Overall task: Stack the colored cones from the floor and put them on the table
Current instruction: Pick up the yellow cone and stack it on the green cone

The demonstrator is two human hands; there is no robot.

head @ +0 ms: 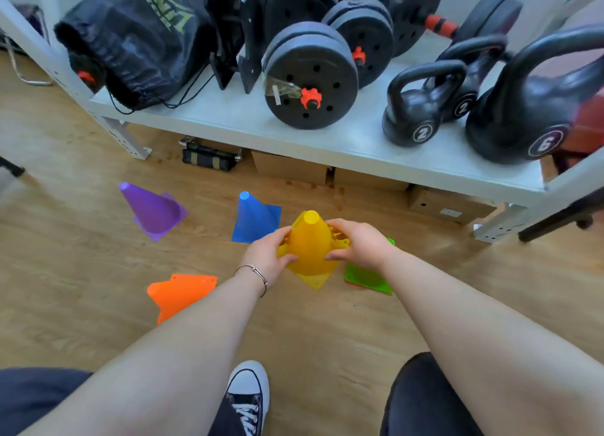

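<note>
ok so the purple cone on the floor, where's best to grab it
Take the purple cone from above, grip closing round its narrow upper part just below the tip. It stands on its square base with the tip free, and nothing crowds it; the blue cone stands apart.

Grey shelf (327,135) carried dumbbells (310,76), three kettlebells (421,108), a black drawstring bag (137,43). Cardboard boxes (291,167) sat beneath on wood floor (65,272).

Yellow plastic cone (309,242), purple plastic cone (153,210), blue plastic cone (253,220), orange plastic cone (178,293), green plastic cone (367,278) with an orange edge under it. Light wood-grain floor (81,272). Pale grey metal surface (343,135). Black weight plates (307,76) with orange-red collars; black kettlebells (418,108) with white numerals. Black canvas shoe (248,396), white toe and laces.
</note>
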